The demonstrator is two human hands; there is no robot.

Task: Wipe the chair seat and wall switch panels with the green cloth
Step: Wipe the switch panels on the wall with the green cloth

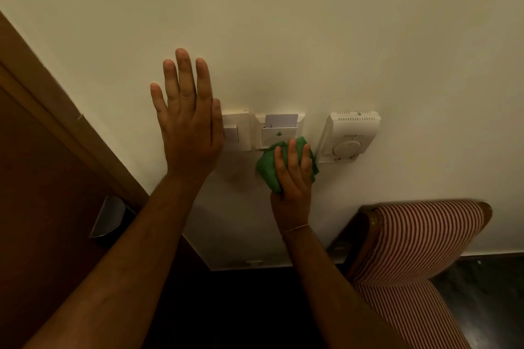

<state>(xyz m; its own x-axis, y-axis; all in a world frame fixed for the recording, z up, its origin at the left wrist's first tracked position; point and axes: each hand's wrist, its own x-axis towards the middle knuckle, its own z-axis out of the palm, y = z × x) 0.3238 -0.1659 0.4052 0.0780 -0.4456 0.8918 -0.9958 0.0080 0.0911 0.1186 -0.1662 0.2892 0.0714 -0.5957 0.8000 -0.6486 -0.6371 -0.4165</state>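
My right hand (292,176) grips the bunched green cloth (268,167) and presses it against the wall at the lower right corner of the key-card panel (279,129), which has a white card in its slot. My left hand (187,119) rests flat on the cream wall with fingers spread, its edge covering part of the white light switch panel (239,129). A white thermostat (350,136) with a round dial sits to the right of the cloth. The chair (419,238), upholstered in red and white stripes, stands at the lower right against the wall.
A brown wooden door (42,193) and its frame run diagonally along the left, with a metal handle (109,217) near my left forearm. A low white wall fitting (253,263) sits just above the dark floor (482,292).
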